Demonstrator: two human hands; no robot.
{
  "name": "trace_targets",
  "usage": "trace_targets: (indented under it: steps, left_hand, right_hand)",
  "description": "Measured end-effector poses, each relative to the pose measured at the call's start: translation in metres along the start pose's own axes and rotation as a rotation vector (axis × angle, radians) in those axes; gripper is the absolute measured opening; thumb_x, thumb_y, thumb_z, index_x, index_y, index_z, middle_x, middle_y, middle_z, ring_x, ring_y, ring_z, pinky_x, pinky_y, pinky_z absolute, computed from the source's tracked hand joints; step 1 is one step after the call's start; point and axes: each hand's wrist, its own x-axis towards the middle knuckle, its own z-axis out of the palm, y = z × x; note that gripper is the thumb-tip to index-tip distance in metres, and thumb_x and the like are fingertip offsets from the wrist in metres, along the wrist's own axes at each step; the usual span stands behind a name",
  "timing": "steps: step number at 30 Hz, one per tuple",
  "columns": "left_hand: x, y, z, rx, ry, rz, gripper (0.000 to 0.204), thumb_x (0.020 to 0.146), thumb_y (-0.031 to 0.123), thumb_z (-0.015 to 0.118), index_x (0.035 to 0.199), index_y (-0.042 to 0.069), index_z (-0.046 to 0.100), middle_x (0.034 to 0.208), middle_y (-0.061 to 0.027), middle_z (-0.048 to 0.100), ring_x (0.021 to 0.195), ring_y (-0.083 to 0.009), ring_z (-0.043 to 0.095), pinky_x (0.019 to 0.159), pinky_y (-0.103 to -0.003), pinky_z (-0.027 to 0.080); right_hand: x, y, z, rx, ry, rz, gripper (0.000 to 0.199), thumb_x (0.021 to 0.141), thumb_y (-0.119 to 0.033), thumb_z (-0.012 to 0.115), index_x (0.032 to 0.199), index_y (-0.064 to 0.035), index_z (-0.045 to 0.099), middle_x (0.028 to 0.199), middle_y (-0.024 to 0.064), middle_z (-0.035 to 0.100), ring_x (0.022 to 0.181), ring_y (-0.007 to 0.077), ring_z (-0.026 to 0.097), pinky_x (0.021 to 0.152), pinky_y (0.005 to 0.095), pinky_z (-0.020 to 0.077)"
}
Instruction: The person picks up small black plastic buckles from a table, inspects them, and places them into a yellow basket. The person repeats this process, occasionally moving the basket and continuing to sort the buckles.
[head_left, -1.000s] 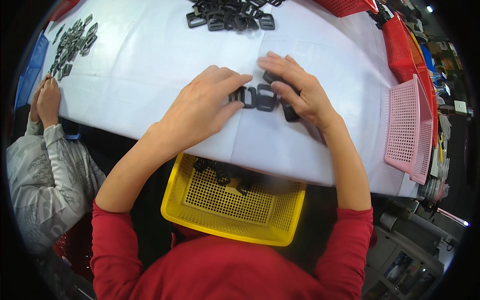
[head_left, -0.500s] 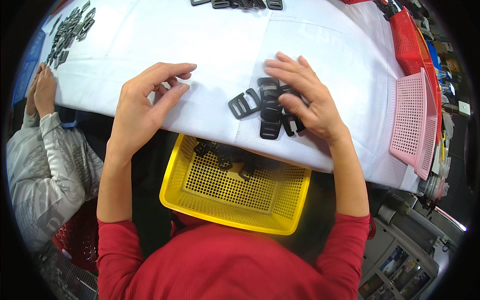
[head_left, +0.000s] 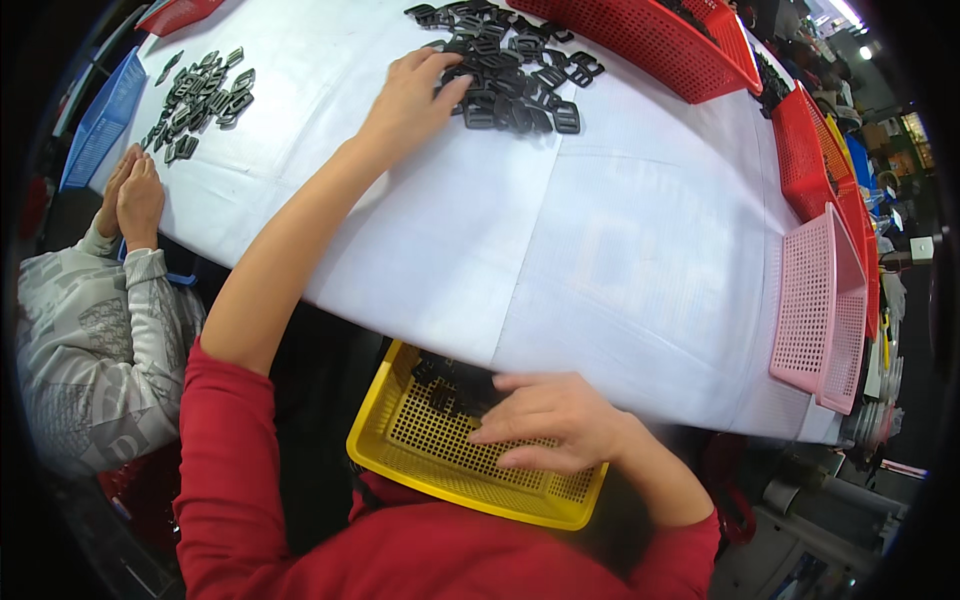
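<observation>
Left hand (head_left: pixel 408 100) stretched far, fingers curled on the black buckle pile (head_left: pixel 505 75) (grip unclear). Right hand (head_left: pixel 550 425) spread flat over yellow basket (head_left: pixel 400 455), holding nothing; basket sits below table edge, handy for drops.

One yellow basket (head_left: pixel 400 455), one pink basket (head_left: pixel 815 300), one blue basket (head_left: pixel 95 125), and at least three red baskets (head_left: pixel 650 40), the far ones too crowded to count surely. Two piles of black buckles (head_left: pixel 520 85), each too many to count. One white table (head_left: pixel 600 250). Four hands show: two of the person's own, two of a neighbour's
</observation>
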Motion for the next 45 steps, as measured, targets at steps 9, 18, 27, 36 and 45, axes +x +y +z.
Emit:
trace_targets:
  steps: [9, 18, 27, 36, 45]
  left_hand:
    - [-0.026, 0.060, 0.038, -0.219, -0.249, 0.189, 0.032, 0.097, 0.022, 0.054, 0.128, 0.014, 0.060, 0.138, -0.0222, 0.046, 0.131, -0.0379, 0.042, 0.110, -0.041, 0.035]
    - [-0.073, 0.102, -0.022, -0.637, -0.276, 0.091, 0.028, 0.095, 0.005, 0.057, 0.121, 0.006, 0.065, 0.093, -0.0066, 0.065, 0.089, -0.0146, 0.062, 0.083, -0.026, 0.049]
    - [-0.114, 0.101, -0.067, 0.071, -0.203, 0.273, 0.032, 0.083, -0.001, 0.065, 0.114, 0.007, 0.070, 0.103, -0.0086, 0.065, 0.094, -0.0221, 0.061, 0.080, -0.031, 0.050]
    - [-0.132, 0.128, -0.031, -0.116, -0.426, 0.449, 0.042, 0.077, 0.011, 0.073, 0.118, 0.006, 0.065, 0.113, -0.0070, 0.061, 0.102, -0.0265, 0.056, 0.086, -0.038, 0.049]
    - [-0.130, 0.124, -0.023, -0.005, -0.369, 0.631, 0.045, 0.073, 0.013, 0.074, 0.117, 0.006, 0.065, 0.105, -0.0043, 0.061, 0.094, -0.0230, 0.058, 0.078, -0.035, 0.050]
  right_hand:
    - [-0.016, 0.014, -0.041, -0.207, 0.610, 0.240, 0.015, 0.085, -0.004, 0.067, 0.099, -0.0024, 0.072, 0.095, 0.0118, 0.070, 0.090, 0.0253, 0.066, 0.080, 0.0321, 0.0522]
    - [-0.022, 0.023, -0.037, -0.463, 0.907, 0.371, 0.021, 0.080, 0.002, 0.070, 0.101, -0.0020, 0.071, 0.099, 0.0113, 0.068, 0.091, 0.0249, 0.064, 0.079, 0.0317, 0.0516]
    - [-0.028, 0.030, -0.035, -1.054, 0.734, 0.369, 0.031, 0.073, -0.005, 0.076, 0.104, -0.0022, 0.069, 0.104, 0.0083, 0.066, 0.092, 0.0252, 0.061, 0.076, 0.0335, 0.0526]
    - [-0.028, 0.010, -0.032, -1.233, 0.582, 0.566, 0.035, 0.076, -0.015, 0.075, 0.108, -0.0034, 0.067, 0.105, 0.0065, 0.064, 0.091, 0.0244, 0.059, 0.074, 0.0356, 0.0475]
    - [-0.018, 0.006, 0.012, -1.206, 0.708, 0.275, 0.033, 0.075, -0.016, 0.077, 0.100, 0.0025, 0.068, 0.092, 0.0092, 0.065, 0.082, 0.0232, 0.062, 0.065, 0.0340, 0.0453]
